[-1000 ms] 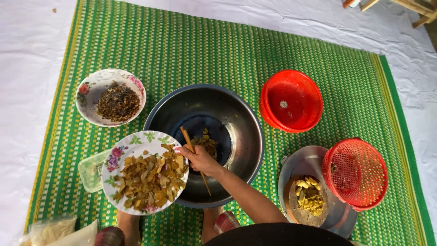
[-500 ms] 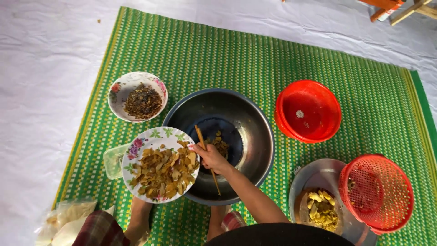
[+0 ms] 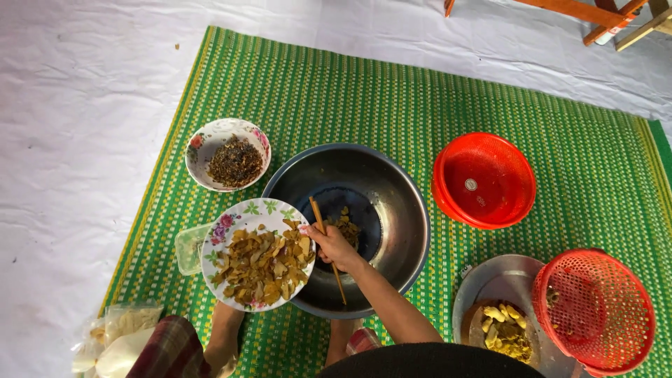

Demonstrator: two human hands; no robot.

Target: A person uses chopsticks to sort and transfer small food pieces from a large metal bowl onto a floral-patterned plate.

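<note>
My right hand grips a pair of wooden chopsticks at the right edge of a floral plate heaped with brown and yellow dried slices. The plate is held tilted over the near-left rim of a big steel bowl. A small pile of the same slices lies in the bowl's bottom. My left hand is hidden under the plate; only its forearm shows, reaching up beneath it.
On the green woven mat: a floral bowl of dark dried bits, stacked red baskets, a red mesh basket on a steel tray with yellow pieces, a clear plastic box, plastic bags. Wooden furniture legs are beyond the mat.
The view has shifted, so everything sits lower and further right in the picture. My right hand and the chopsticks stay at the plate's edge over the steel bowl.
</note>
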